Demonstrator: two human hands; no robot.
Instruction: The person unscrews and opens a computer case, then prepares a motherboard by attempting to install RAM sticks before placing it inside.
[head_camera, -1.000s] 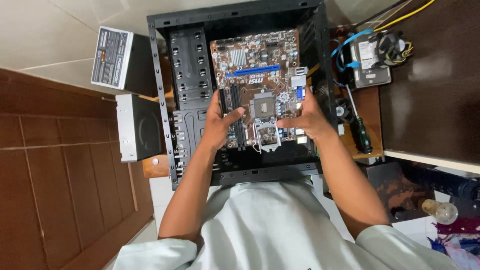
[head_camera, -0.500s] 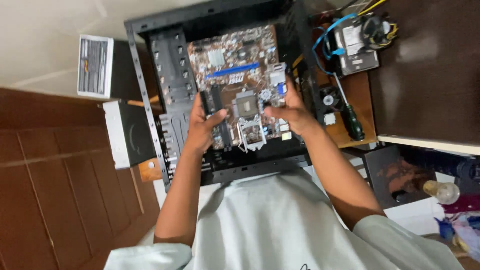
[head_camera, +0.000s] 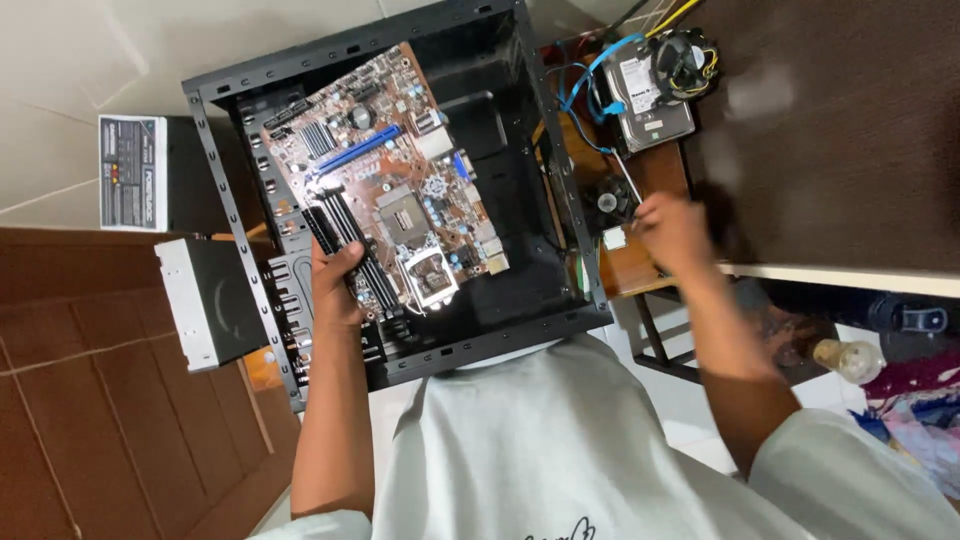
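A brown motherboard (head_camera: 390, 190) lies tilted inside an open black computer case (head_camera: 520, 150). My left hand (head_camera: 335, 285) grips the board's near-left edge, beside the black memory slots. My right hand (head_camera: 675, 235) is off the board, over the wooden table to the right of the case. It is blurred, with fingers curled around the handle of a screwdriver (head_camera: 626, 178), whose thin metal shaft pokes out toward the case.
A hard drive (head_camera: 650, 105) with blue cables and a cooler fan (head_camera: 688, 58) lie on the table at the far right. A small round fan (head_camera: 607, 200) sits near my right hand. A power supply (head_camera: 130, 185) and an optical drive (head_camera: 205, 300) stand left of the case.
My right hand has let go of the motherboard and moved right to the screwdriver on the table. My left hand still holds the board, which now sits more tilted.
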